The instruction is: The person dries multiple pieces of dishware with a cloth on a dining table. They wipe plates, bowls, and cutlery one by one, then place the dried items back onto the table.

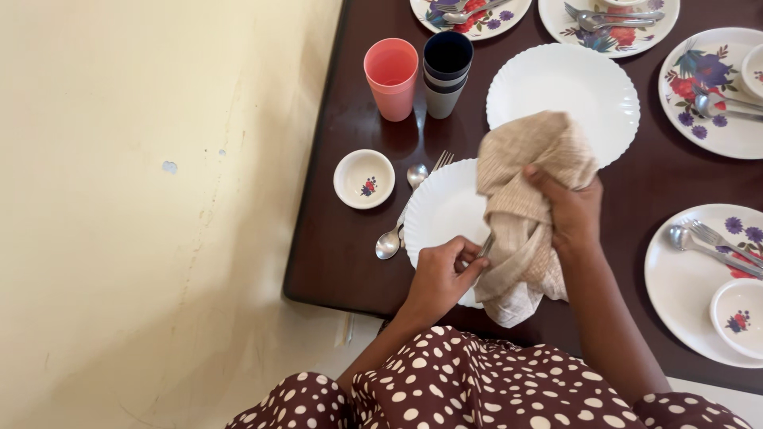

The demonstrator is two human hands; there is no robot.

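Observation:
My right hand grips a bunched beige cloth that hangs over a plain white scalloped plate near the table's front edge. My left hand pinches the handle end of a thin metal utensil whose other end is wrapped in the cloth. A spoon lies beside the plate's left rim, and a fork and a second spoon poke out from behind it. A second plain white plate lies just behind the cloth.
A small white bowl with a flower motif sits left of the plate. A pink cup and a stack of dark and grey cups stand behind. Floral plates with cutlery line the right side and back. The dark table's edge meets a cream floor on the left.

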